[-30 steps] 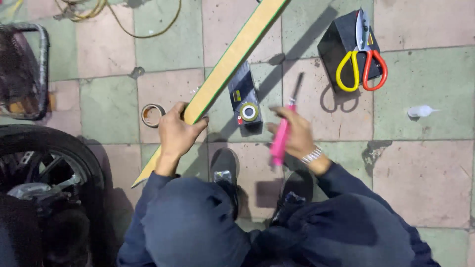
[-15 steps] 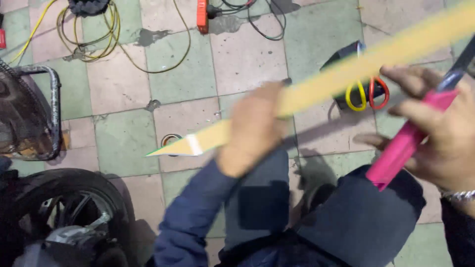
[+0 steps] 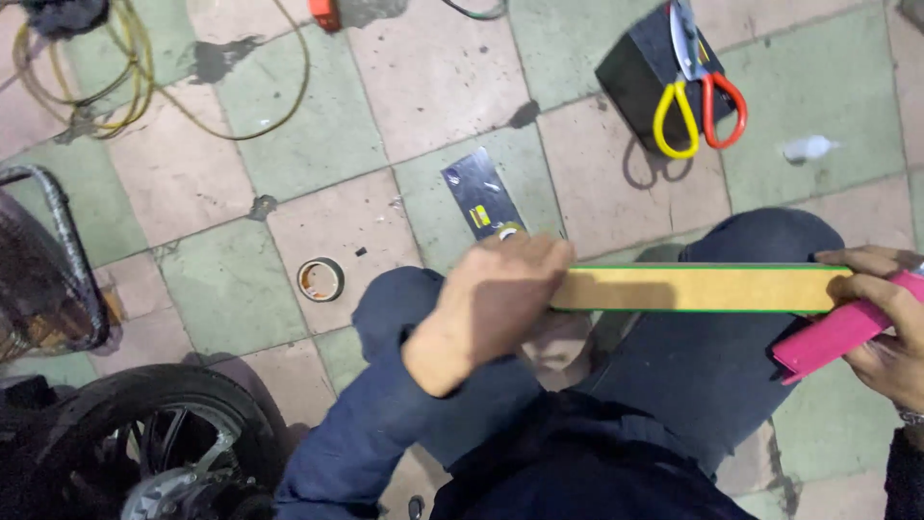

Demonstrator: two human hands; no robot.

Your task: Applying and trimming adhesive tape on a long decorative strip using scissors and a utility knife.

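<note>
A long flat tan strip with green edges (image 3: 703, 288) lies level across my knees. My left hand (image 3: 496, 299) grips its left end, back of the hand up. My right hand (image 3: 881, 323) is at the strip's right end and holds a pink-handled tool (image 3: 833, 336), whose tip is out of frame. My legs in dark blue trousers are below the strip.
On the tiled floor: scissors with one yellow and one red handle (image 3: 695, 91) on a black box (image 3: 640, 72), a tape roll (image 3: 320, 279), a dark flat packet (image 3: 481, 195), coiled yellow cable (image 3: 125, 67), a white scrap (image 3: 808, 147). A wheel's tyre (image 3: 154, 433) and wire basket (image 3: 48, 270) at left.
The strip has swung from slanting up to lying level across my knees. My left hand has slid along it, and my right hand with the pink tool has moved to its right end.
</note>
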